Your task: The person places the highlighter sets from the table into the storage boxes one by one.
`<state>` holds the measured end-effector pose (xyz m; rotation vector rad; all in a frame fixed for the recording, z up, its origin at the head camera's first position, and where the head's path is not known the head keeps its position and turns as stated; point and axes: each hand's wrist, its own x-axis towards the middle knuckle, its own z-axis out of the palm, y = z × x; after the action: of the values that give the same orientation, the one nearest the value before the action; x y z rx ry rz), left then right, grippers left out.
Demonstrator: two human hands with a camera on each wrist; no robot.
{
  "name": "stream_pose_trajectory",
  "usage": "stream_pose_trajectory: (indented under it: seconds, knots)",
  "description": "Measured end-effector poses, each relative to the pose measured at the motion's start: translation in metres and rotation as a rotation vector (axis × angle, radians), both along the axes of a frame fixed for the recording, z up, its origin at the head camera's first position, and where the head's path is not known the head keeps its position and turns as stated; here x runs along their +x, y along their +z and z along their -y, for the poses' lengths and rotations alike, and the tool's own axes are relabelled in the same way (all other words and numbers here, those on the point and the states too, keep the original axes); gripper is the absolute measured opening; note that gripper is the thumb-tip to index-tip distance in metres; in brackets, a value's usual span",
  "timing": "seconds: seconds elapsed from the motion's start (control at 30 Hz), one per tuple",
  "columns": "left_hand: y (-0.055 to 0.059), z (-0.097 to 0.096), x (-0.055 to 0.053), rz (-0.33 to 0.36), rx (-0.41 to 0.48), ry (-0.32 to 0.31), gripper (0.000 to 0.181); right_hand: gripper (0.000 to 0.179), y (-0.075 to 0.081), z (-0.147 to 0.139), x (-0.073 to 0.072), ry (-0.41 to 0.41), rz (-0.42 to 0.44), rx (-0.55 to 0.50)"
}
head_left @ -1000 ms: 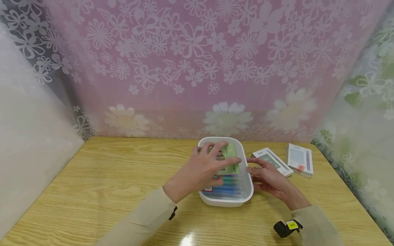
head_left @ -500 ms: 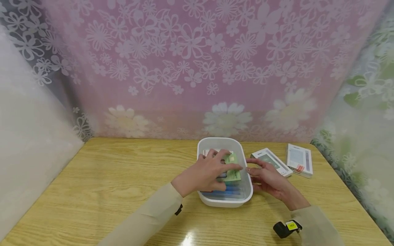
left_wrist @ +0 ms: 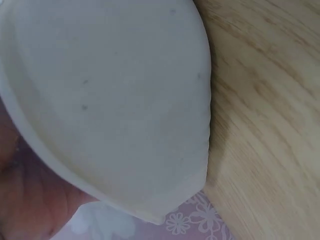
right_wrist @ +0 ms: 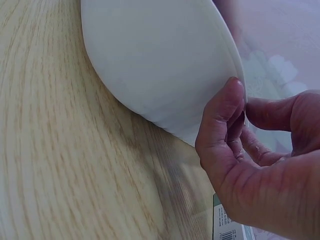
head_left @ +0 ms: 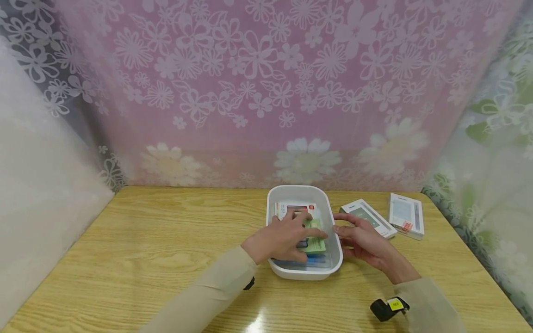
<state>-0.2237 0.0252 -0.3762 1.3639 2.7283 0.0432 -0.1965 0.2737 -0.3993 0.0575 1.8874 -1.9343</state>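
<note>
So the white tub (head_left: 300,273) sits on the wooden counter (head_left: 145,240), and everything else is easiest to place off that. The left hand (head_left: 278,238) is down inside the tub, its grip closed around a green packet (head_left: 315,233) with the thumb on the near side and the fingers over the top. Under it, also inside the tub, are a white card pack (head_left: 296,207) toward the far end and some blue pens (head_left: 310,261) along the near end. The right hand (head_left: 361,240) is just outside the tub's right wall, fingertips on the rim; its grip is loose and holds nothing (the right wrist view shows the thumb (right_wrist: 222,125) right at the edge). Two more boxes lie on the counter to the right of the tub: a white-and-green box (head_left: 368,218) close by, and a white box (head_left: 405,215) further out.

What I'd worry about: the tub looks light and the counter slick, so a push from the left hand could slide or tip it if the right hand's light touch gives way. The green packet also sits crooked over the pens, so it may wedge or ride up instead of lying flat.
</note>
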Motion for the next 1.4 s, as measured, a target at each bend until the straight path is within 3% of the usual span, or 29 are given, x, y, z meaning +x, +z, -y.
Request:
stream_pose_trajectory:
  seconds: [0.47, 0.73, 0.9, 1.07, 1.2, 1.27, 1.4]
  knots:
    - [-0.006, -0.01, -0.002, 0.006, -0.098, 0.016, 0.062, 0.07, 0.003, 0.0, -0.001, 0.003, -0.005, 0.006]
    - [-0.006, -0.005, -0.003, 0.047, -0.057, 0.015, 0.062, 0.07, 0.005, 0.0, -0.002, 0.012, -0.009, -0.004]
    - [-0.006, 0.005, -0.003, 0.036, 0.097, 0.019, 0.055, 0.07, 0.004, 0.002, -0.003, 0.01, -0.011, -0.016]
    - [-0.008, 0.021, 0.001, -0.08, 0.34, 0.077, 0.043, 0.069, 0.003, 0.002, -0.003, 0.0, 0.005, -0.015]
    - [-0.01, 0.037, 0.007, -0.12, 0.513, 0.192, 0.042, 0.069, 0.003, 0.002, -0.002, -0.008, 0.014, -0.008]
    - [-0.012, 0.044, 0.008, -0.106, 0.568, 0.27, 0.044, 0.068, 0.002, 0.002, -0.001, -0.013, 0.015, -0.003]
    - [-0.017, 0.057, 0.008, 0.02, 0.688, 0.436, 0.048, 0.068, 0.002, 0.001, 0.0, -0.022, 0.022, -0.002]
